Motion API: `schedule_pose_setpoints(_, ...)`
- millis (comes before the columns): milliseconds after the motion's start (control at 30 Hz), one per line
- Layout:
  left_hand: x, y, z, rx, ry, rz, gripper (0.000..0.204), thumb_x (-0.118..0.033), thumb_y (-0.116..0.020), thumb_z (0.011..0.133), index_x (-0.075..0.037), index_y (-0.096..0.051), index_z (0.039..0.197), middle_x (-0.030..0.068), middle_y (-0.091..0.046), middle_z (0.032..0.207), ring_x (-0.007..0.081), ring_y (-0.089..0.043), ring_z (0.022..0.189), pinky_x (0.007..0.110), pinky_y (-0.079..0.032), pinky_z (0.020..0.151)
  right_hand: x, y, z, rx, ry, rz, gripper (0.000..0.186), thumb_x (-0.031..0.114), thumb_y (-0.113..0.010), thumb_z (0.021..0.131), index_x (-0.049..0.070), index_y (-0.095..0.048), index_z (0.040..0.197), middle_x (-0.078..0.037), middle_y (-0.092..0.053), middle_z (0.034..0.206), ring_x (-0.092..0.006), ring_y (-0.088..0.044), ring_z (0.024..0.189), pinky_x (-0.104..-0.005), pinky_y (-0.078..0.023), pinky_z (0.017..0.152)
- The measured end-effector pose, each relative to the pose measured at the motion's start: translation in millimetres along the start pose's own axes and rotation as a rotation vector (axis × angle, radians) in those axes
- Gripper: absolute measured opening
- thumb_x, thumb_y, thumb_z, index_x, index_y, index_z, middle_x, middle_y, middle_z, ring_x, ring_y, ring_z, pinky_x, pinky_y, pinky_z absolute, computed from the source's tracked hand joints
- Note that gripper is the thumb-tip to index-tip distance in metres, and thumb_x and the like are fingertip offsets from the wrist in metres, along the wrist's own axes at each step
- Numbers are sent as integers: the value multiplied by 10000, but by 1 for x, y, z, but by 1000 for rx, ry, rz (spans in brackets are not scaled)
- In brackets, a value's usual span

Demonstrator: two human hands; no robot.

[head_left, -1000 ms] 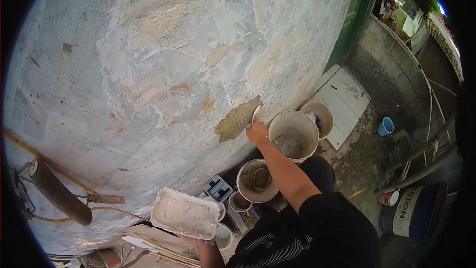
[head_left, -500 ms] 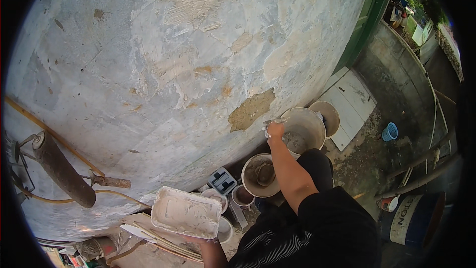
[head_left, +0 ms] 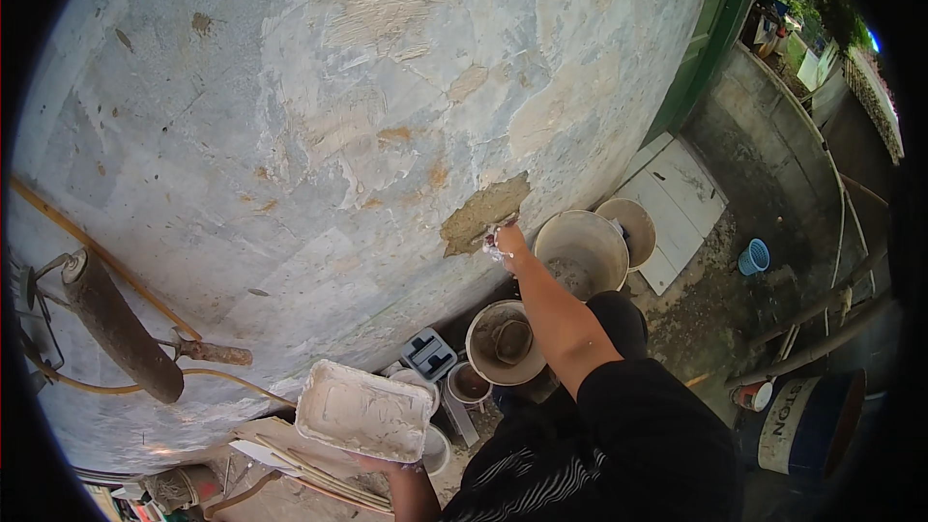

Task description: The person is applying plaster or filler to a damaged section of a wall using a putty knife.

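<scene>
My right hand (head_left: 509,249) is closed on a putty knife (head_left: 498,237), mostly hidden by the fingers and smeared white, at the lower right edge of a bare tan patch (head_left: 478,208) in the flaking whitish wall (head_left: 242,106). My left hand (head_left: 387,466) grips a shallow rectangular tray (head_left: 362,408) from below, with pale plaster coating its inside. Just right of my right hand stands a large bucket (head_left: 572,251). Below it, partly behind my forearm, is another bucket (head_left: 488,365) with dark material inside.
A long roller (head_left: 121,329) and yellow hose (head_left: 106,382) lie against the wall at left. Small containers (head_left: 469,385), a grey case (head_left: 430,358) and board strips (head_left: 309,478) are low by the wall. At right are white panels (head_left: 677,213), a blue basket (head_left: 754,256), poles (head_left: 822,348) and a drum (head_left: 807,420).
My right hand dropped away from the upper part of the patch, then moved slightly up and left to its lower right edge. The view has shifted slightly; the tray stays in my left hand.
</scene>
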State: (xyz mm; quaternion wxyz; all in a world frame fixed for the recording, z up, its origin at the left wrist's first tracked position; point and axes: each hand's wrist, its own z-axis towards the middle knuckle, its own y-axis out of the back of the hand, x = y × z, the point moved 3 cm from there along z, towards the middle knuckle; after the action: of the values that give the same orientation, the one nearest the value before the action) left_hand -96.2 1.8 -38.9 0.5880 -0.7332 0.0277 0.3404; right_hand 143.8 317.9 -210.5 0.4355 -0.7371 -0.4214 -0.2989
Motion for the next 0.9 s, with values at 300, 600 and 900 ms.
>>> schedule_pose_setpoints(300, 17, -35, 2, 402, 27, 64, 632, -520, -240, 843, -90, -256, 1305, 138, -335, 1290, 331, -404, 1120, 459, -364, 910, 9, 28, -8, -1, -60, -192, 160, 85, -410, 763, 33, -550, 823, -104, -540, 645, -224, -540, 524, -360, -358, 395)
schedule_pose_setpoints(600, 29, -31, -3, 195, 14, -11, 646, -545, -251, 826, -114, -258, 1306, 123, -353, 1278, 338, -414, 1110, 472, -366, 903, 7, 23, -5, -7, -102, -26, 128, 74, -381, 766, 39, -493, 818, -102, -507, 600, -215, -495, 440, -338, -334, 332)
schedule_pose_setpoints(900, 33, -37, -6, 313, 24, 60, 648, -556, -253, 829, -122, -253, 1312, 122, -334, 1297, 343, -384, 1137, 480, -341, 919, 56, 1, -33, 4, 110, 9, 104, 38, -418, 744, 12, -491, 813, -89, -527, 665, -186, -513, 514, -335, -377, 410)
